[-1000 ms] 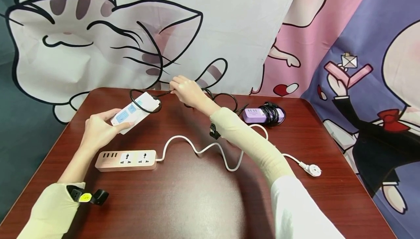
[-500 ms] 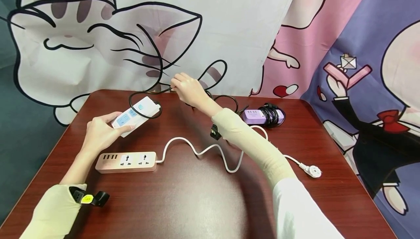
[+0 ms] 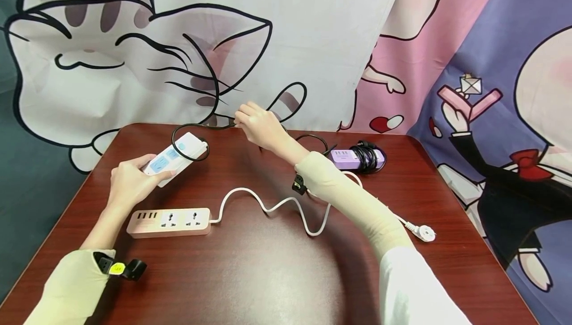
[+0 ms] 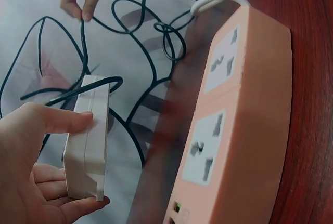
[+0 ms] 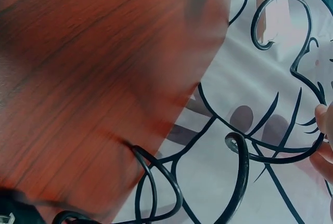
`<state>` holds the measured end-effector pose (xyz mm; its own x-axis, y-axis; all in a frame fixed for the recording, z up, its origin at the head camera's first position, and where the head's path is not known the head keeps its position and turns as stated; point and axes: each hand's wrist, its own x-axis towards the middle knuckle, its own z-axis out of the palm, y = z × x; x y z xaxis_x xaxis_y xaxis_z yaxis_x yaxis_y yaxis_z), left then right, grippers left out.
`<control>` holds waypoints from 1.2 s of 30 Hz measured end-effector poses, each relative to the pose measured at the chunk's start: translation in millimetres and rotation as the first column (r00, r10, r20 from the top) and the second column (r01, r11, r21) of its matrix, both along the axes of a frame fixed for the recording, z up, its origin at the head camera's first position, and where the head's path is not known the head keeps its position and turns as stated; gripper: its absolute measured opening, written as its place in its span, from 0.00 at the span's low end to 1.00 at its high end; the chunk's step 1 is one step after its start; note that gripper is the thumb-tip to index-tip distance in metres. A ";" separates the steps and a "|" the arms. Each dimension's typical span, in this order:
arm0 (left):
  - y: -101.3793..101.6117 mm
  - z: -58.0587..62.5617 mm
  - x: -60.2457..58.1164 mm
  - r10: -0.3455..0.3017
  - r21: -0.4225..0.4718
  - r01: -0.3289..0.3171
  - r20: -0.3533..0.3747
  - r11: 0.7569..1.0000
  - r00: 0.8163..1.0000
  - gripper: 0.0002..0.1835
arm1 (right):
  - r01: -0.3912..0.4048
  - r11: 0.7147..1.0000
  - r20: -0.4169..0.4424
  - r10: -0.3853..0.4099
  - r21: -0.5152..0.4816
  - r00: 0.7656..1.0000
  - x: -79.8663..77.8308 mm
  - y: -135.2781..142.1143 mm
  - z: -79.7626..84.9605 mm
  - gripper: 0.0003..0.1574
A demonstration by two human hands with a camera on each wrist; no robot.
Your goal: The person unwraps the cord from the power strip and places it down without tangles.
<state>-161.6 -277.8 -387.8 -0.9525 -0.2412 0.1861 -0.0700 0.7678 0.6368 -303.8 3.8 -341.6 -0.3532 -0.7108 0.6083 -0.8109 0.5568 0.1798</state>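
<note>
The left hand (image 3: pixel 129 181) is raised over a reddish-brown wooden table (image 3: pixel 268 278), its thumb and fingers clamped on opposite sides of something it carries clear of the surface. On the tabletop, just nearer the person than that hand and to the right of its wrist, lies a peach-coloured power strip (image 3: pixel 169 223). The thing gripped is a white power strip with blue sockets (image 3: pixel 172 159), its near end in the left hand. Its long axis slants away from that hand, forward and to the right, so the cord end points toward the side where the right hand (image 3: pixel 258 125) is; the left is plainly the nearer hand. A purple power strip (image 3: pixel 343 160) sits well to the right of the right hand. From the white strip's far end a black cable (image 5: pixel 310 18) curls back across the strip's face in one loose loop, then runs to the right hand, which pinches it between thumb and fingertips. Whether the loop passes fully round the strip I cannot tell. The left forearm rises from the lower left; the right arm reaches diagonally forward and leftward, its hand at the table's far edge, fingers toward the strip.
</note>
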 end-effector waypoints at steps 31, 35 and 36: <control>-72.2 -31.7 -18.8 0.008 -0.093 0.003 0.127 0.996 0.992 0.38 | -0.020 0.994 -0.050 0.026 0.111 0.998 -16.2 32.9 -19.5 0.11; -81.5 -37.7 -19.8 0.002 -0.113 0.015 0.153 0.993 0.988 0.39 | -0.011 0.992 -0.043 0.017 0.128 0.999 -18.6 31.9 -22.3 0.10; -83.4 -39.7 -19.7 0.004 -0.120 0.015 0.159 0.993 0.987 0.39 | -0.008 0.991 -0.041 0.014 0.135 0.999 -18.8 31.4 -22.8 0.10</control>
<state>-181.3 -361.2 -427.5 -0.9734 -0.2210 0.0597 -0.1585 0.8387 0.5210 -322.6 35.2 -364.4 -0.3214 -0.7909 0.5208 -0.8071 0.5164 0.2862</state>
